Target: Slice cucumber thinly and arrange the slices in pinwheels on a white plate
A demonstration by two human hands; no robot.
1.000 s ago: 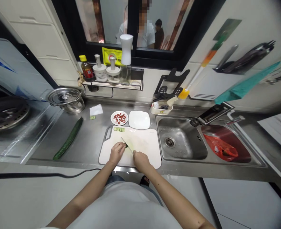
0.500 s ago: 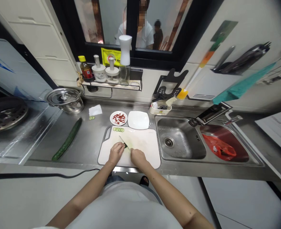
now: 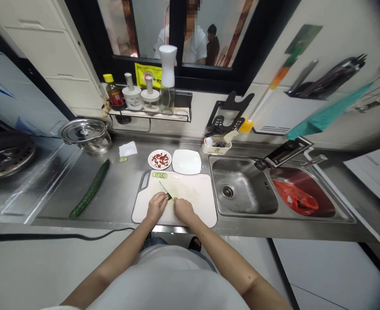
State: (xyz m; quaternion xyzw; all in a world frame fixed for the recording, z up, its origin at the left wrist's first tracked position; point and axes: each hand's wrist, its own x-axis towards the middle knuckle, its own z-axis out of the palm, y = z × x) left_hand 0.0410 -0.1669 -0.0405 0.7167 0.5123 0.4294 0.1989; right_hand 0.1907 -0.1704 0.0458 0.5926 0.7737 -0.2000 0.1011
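Over the white cutting board (image 3: 202,202), my left hand (image 3: 156,206) is closed around a small dark green cucumber piece (image 3: 169,196), most of it hidden by the fingers. My right hand (image 3: 183,211) grips a knife (image 3: 163,187), its handle covered by the fist. The blade slants up and left, right beside the cucumber piece; whether they touch I cannot tell. A row of several cucumber slices (image 3: 159,175) lies along the board's upper left edge.
Behind the board stand a plate of chopped red bits (image 3: 159,159) and a square white plate (image 3: 186,162). A whole cucumber (image 3: 91,189) and a lidded steel pot (image 3: 88,135) are left. The double sink (image 3: 244,189) borders the right. A person (image 3: 196,45) shows through the window.
My right hand and the knife have shifted slightly left, with the blade turned closer to the cucumber piece. My left hand stays nearly in place. The view has moved a little.
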